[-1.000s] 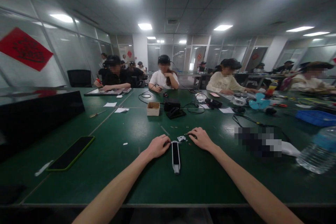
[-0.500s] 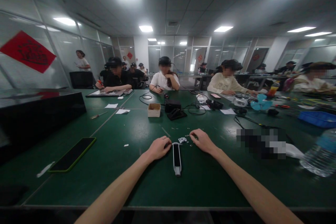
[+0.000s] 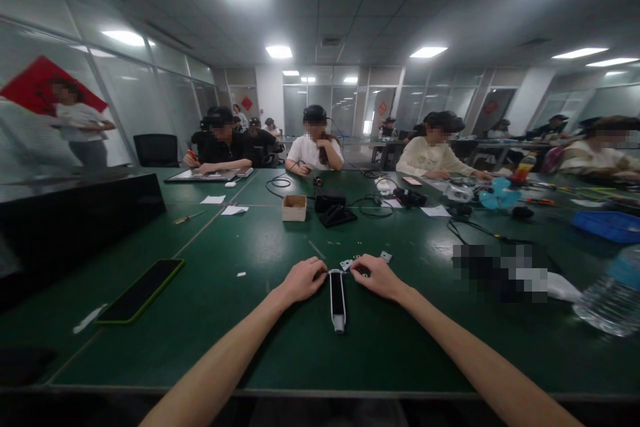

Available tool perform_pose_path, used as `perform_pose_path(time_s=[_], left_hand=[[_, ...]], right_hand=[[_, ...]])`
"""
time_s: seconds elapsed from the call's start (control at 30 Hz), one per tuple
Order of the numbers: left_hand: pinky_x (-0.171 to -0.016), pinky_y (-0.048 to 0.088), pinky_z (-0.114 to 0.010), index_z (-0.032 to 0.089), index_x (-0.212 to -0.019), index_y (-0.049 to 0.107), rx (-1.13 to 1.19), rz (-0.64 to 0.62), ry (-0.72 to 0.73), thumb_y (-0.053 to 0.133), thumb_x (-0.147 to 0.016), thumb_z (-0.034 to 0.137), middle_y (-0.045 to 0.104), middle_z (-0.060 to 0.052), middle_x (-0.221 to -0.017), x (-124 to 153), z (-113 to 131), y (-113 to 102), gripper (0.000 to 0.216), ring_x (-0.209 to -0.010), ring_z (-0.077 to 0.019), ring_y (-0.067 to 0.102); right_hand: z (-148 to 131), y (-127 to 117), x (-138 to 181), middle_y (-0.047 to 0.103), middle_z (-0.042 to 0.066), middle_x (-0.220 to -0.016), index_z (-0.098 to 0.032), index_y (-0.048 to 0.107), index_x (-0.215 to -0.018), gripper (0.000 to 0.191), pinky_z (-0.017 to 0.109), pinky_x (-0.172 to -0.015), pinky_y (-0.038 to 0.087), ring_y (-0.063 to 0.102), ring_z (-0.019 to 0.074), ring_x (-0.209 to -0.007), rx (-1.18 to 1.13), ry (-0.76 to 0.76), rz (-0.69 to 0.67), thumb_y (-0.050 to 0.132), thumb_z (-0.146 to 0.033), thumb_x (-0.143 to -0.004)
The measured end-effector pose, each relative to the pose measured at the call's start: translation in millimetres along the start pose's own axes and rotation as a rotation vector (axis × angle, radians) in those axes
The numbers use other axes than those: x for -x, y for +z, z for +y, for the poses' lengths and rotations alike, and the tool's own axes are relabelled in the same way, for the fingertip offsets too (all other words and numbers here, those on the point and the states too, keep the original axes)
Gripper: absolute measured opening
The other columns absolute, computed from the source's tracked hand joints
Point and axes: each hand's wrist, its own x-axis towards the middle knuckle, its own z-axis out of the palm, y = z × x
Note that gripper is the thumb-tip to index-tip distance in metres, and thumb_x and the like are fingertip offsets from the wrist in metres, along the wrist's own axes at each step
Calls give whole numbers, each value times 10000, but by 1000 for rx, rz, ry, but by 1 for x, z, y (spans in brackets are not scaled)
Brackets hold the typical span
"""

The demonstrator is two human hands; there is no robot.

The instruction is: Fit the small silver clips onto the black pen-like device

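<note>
One slim, elongated white-framed device with a black face [image 3: 337,293] lies on the green table [image 3: 285,353] between the narrowly curled fingers of the left hand [image 3: 303,280] and right hand [image 3: 377,275]; whether either grips anything cannot be told. One small pale flat plate [image 3: 346,265] sits just beyond the fingertips, a second pale plate [image 3: 385,257] beyond the right fingers: both loose, apparently still unattached.

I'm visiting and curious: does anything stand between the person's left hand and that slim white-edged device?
Nothing visible does: the left hand is close beside the slim device, at its far end. A pale piece lies beyond, near the right hand.
</note>
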Motion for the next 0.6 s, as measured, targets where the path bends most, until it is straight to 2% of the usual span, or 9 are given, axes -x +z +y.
perform_pose_path(time_s=[0.6], left_hand=[[-722, 442, -261, 186, -930, 574, -11, 8, -1, 439, -884, 259, 574, -36, -902, 0, -1, 1, 161, -814, -160, 558]], right_hand=[[-8, 1, 1, 613, 27, -828, -178, 616, -851, 108, 272, -650, 483, 560, 133, -705, -44, 1, -27, 529, -237, -826]])
